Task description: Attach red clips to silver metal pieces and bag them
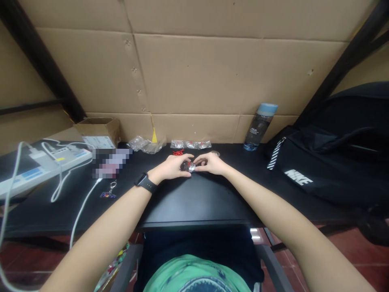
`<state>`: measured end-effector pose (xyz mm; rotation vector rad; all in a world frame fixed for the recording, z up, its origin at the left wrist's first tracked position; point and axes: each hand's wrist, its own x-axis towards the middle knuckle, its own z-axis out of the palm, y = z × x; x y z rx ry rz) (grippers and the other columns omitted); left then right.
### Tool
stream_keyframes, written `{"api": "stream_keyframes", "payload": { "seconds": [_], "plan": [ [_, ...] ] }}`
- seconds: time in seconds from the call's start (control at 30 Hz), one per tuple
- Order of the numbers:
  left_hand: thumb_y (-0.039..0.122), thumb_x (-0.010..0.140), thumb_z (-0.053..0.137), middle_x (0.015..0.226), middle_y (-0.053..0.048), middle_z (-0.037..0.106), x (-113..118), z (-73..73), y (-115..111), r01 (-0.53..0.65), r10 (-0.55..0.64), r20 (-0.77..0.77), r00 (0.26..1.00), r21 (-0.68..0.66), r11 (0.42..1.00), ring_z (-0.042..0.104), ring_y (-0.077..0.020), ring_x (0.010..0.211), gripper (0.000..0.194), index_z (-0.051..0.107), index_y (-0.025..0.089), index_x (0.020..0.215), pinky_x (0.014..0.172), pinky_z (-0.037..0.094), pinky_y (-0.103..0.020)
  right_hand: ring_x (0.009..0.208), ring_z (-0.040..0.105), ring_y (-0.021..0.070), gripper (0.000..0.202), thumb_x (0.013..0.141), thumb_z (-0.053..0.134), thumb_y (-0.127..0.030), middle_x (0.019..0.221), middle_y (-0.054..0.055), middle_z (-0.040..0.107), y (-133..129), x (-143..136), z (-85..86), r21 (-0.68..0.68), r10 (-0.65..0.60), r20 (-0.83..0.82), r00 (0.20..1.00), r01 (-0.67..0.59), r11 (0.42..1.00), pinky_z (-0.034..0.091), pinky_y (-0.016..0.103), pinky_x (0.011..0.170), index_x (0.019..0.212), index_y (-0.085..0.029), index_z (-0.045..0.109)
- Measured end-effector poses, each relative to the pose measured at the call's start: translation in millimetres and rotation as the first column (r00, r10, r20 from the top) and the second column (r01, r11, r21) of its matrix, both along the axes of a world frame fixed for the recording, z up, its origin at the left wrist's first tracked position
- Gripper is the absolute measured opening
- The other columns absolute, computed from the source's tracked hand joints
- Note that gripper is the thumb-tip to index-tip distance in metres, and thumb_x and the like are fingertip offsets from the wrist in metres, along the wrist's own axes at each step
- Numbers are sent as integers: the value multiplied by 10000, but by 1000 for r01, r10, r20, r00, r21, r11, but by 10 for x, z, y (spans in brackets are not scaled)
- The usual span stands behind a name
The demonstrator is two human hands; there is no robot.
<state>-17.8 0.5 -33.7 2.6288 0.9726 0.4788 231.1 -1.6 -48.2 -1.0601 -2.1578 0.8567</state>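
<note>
The left hand [174, 167] and right hand [213, 163] pinch a shiny thing [191, 166] (it's little). Maybe that keeps it steady.

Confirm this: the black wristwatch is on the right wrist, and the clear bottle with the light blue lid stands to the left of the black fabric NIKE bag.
The wrist is wrong: the head view shows the black wristwatch on the left hand's wrist. The clear bottle with the light blue lid does stand to the left of the black fabric NIKE bag.
</note>
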Motion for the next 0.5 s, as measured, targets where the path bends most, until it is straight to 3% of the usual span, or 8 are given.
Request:
{"api": "stream_keyframes", "payload": {
  "seconds": [0.17,0.37,0.5],
  "plan": [
    [434,794,785,1361,-83,661,-127,39,38,-28,30,-65,997,38,999,647,-275,1213,660,566,247,1388,1014,489,-343,684,640,146,384,758,828,-376,958,91,794,-12,-24,-4,10,-74,34,997,73,997,490,257,646,1068,-154,788],
    [412,828,742,1257,-48,714,-145,88,7,-10,8,-111,994,-18,1000,676,-258,1134,525,634,273,1322,983,492,-327,680,642,152,443,715,854,-421,947,99,792,17,-11,-34,-9,-90,2,996,90,996,480,257,636,1055,-143,793],
    [389,835,732,1282,-51,702,-131,114,-14,3,-7,-104,995,-36,999,660,-258,1164,521,631,268,1332,1008,481,-332,601,588,133,459,703,857,-468,765,65,754,27,-1,-39,-7,-108,3,994,108,994,424,244,582,998,-121,802]
  ]
}}
